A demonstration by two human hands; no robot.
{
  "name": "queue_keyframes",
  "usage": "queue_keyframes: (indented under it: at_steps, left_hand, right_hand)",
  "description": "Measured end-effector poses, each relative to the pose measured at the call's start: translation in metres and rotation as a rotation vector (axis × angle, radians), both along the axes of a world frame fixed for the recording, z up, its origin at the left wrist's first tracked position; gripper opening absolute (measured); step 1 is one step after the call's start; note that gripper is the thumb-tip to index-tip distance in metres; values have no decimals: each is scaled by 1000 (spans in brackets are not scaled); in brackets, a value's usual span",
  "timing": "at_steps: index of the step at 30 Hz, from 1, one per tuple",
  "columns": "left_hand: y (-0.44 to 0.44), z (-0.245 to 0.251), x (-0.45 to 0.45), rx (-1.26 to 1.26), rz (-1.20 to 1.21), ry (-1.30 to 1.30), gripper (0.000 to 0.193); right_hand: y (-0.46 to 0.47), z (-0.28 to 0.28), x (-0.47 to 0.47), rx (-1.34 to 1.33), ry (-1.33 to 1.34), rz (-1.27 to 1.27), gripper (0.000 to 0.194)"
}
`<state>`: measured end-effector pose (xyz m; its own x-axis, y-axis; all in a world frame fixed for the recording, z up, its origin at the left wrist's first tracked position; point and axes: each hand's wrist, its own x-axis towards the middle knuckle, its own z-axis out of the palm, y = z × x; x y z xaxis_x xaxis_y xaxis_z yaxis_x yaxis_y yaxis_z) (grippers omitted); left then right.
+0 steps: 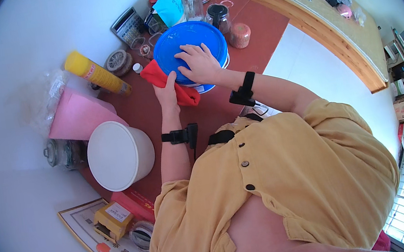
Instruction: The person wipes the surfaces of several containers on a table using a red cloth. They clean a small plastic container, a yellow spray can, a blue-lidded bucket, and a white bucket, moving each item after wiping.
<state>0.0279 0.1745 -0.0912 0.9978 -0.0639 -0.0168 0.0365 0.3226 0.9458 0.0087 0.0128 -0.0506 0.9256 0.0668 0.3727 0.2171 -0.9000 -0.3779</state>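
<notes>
A red cloth [154, 74] is in my left hand [168, 93], which presses it to the near left side of a plastic bucket [205, 87]. The bucket has a round blue lid [190, 37] marked with whitish smears. On top of that lid rests my right hand [199, 63], fingers spread and nothing in its grasp. Part of the cloth hangs below the left thumb, along the bucket's lower wall. The bucket stands upright on a reddish-brown table [138, 104].
Left of the bucket are a yellow spray can [97, 73], a small white-capped bottle [137, 68] and a white tub [114, 156]. Behind it stand a calculator [128, 26], a lidded glass jar [192, 3] and a black-lidded jar [217, 17]. A pinkish jar [240, 35] sits to its right.
</notes>
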Motion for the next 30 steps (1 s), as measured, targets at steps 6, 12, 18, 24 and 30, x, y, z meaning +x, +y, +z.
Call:
queue_keyframes:
  at_steps: [6,12,18,24,30]
  left_hand:
    - [7,-1,16,39,-15,-69,64]
    - [21,-1,55,162,31,-59,62]
    - [22,-5,61,130,-19,-138,60]
    - [28,1,64,216,-62,-88,62]
    - [45,7,79,299,-209,-47,58]
  right_hand:
    - [-34,0,7,20,-34,184,45]
    - [-75,-3,14,-159,-179,137,45]
    - [-71,-16,0,-199,-123,99,52]
    - [-74,0,9,-118,-67,128,52]
    - [-105,19,43,-27,-67,80,47]
